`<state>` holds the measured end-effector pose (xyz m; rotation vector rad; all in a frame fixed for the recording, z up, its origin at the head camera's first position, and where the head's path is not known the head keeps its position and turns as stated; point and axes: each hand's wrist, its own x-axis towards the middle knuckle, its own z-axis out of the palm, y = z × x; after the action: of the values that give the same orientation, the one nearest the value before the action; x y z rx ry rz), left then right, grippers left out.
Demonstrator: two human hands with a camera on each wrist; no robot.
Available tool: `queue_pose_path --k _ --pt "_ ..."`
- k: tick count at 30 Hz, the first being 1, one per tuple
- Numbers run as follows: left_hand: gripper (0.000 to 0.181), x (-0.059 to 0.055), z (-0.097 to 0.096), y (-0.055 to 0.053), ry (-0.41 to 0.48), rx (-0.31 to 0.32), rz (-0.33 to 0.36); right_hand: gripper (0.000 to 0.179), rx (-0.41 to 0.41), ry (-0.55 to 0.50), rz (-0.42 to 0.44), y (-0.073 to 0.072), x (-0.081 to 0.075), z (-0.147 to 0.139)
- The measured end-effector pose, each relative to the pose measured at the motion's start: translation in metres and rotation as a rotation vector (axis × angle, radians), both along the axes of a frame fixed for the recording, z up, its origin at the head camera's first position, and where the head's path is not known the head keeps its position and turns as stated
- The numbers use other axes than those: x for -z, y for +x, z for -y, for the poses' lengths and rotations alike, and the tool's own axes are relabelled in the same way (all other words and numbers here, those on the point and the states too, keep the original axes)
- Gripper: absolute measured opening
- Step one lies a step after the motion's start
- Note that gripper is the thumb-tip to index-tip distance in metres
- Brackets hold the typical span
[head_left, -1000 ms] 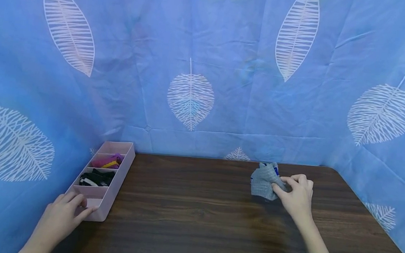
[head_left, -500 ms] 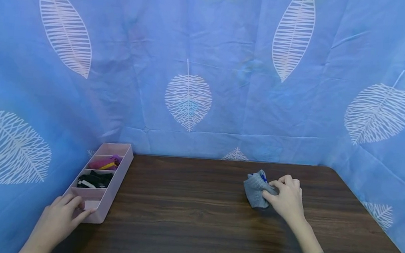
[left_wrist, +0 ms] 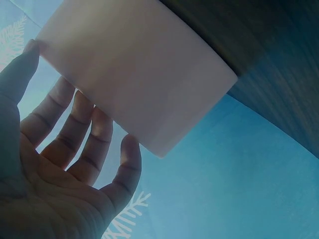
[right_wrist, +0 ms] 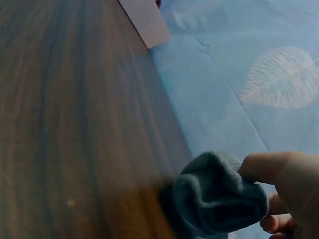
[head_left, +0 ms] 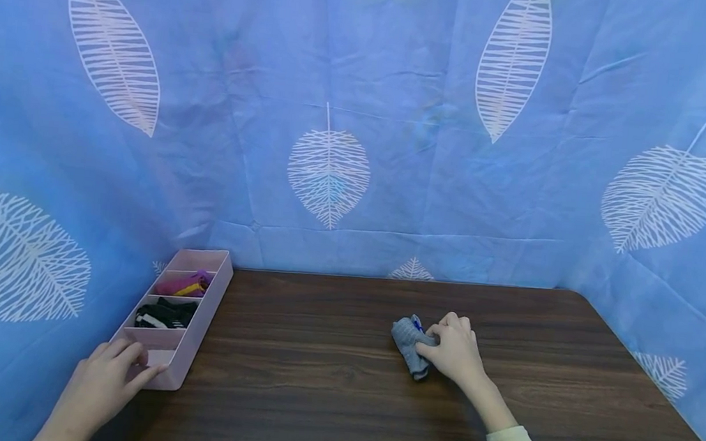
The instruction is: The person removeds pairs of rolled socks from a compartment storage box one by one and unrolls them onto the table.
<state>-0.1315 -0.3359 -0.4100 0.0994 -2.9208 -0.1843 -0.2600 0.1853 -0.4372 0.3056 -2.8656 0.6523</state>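
Note:
A folded grey sock with a bit of blue on it hangs from my right hand, above the middle of the table. Thumb and fingers pinch one end of it; in the right wrist view the sock shows its soft, folded layers. At the left, my left hand holds the near end of a pale pink divided box, fingers bent over its rim. The left wrist view has the fingertips along the edge of the box wall; the tips are partly hidden.
One compartment of the box contains a purple and yellow bundle; the one before it contains black and white cloth. Dark wooden table lies beneath. A blue leaf-print curtain hangs along the back and sides.
My right hand has moved left and slightly nearer with the grey sock, which now hangs narrower. The left hand and the box keep their place.

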Motion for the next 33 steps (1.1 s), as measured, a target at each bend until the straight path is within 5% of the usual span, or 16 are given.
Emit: queue_pose_path --k 7,13,20,26,33 --pt "0.034 0.001 -0.004 -0.002 -0.005 0.007 -0.005 0.026 0.004 0.018 0.017 0.004 0.004 0.003" --pt "0.033 0.001 -0.006 -0.005 0.006 0.010 -0.024 0.047 -0.018 -0.003 0.015 0.007 0.008 0.009" --pt "0.035 -0.006 -0.011 -0.004 -0.059 0.016 -0.070 0.051 -0.070 -0.066 0.033 0.010 0.009 0.023" --pt "0.036 -0.016 -0.031 -0.007 -0.101 0.147 -0.230 0.046 -0.108 -0.075 0.021 0.014 0.007 0.028" --pt "0.034 -0.030 -0.065 -0.026 -0.150 0.294 -0.378 0.035 -0.023 -0.042 -0.077 0.014 0.012 0.027"
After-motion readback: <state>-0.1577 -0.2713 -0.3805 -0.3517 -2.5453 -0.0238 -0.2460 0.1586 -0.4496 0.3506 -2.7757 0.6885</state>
